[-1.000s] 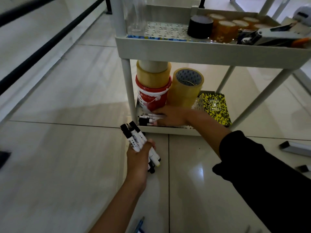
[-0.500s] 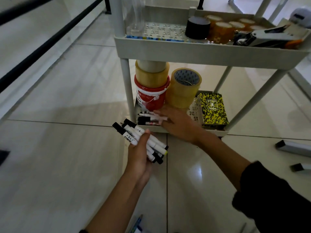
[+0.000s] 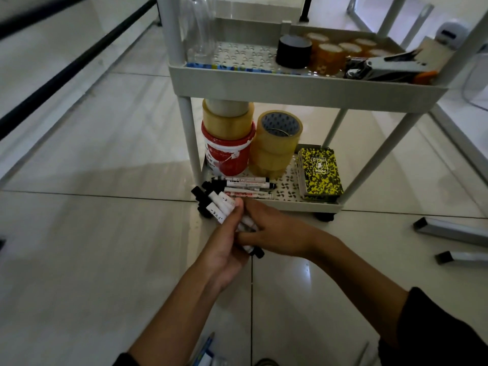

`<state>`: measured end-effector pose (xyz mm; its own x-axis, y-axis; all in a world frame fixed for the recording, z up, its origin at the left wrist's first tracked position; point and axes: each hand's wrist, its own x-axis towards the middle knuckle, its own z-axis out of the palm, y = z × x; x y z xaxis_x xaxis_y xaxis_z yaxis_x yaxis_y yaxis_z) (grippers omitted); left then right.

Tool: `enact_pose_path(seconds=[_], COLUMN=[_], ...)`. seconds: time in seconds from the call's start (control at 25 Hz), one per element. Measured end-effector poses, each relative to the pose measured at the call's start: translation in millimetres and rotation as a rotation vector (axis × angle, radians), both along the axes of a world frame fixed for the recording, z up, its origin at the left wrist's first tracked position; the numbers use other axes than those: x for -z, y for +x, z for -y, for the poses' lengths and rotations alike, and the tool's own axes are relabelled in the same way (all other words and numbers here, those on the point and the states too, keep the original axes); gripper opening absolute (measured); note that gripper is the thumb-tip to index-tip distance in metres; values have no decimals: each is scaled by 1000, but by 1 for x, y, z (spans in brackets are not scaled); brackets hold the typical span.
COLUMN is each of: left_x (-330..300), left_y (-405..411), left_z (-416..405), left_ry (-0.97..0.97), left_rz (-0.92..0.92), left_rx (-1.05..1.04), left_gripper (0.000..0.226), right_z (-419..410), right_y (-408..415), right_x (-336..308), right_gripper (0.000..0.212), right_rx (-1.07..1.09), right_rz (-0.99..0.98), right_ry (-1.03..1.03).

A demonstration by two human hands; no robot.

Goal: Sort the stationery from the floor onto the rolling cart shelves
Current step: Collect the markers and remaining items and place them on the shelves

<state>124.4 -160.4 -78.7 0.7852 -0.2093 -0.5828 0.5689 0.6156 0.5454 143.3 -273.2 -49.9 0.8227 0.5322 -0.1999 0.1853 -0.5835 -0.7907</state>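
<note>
Head view: the left hand grips a bundle of markers, caps pointing up-left; the right hand pinches one from the right, nearer the bottom shelf, where the placed markers lie crosswise

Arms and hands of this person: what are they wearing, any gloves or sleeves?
No gloves: both the left hand and the right hand are bare, with no rings or watch visible. The forearms are uncovered too. A dark sleeve shows on the right arm, pushed up to about the elbow. A dark sleeve edge shows on the left arm at the bottom of the picture.
</note>
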Motion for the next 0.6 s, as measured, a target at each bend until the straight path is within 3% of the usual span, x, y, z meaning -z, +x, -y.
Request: enact_pose_path(seconds=[0.24,0.36,0.48,0.6], left_x=[-8,-9,-8,4], left_y=[1,6,9,8], left_z=[5,5,3,-10], left_ry=[26,149,224,416], left_rz=[18,64,86,116], left_rx=[169,268,376,231], left_gripper=[29,35,56,32], right_z=[3,6,21,37], right_y=[10,15,31,63], right_x=[0,0,5,2], right_gripper=[82,63,53,60], right_rx=[-29,-20,11,-1], right_rz=[2,51,176,288], right_ry=[-137,-150,-241,-505])
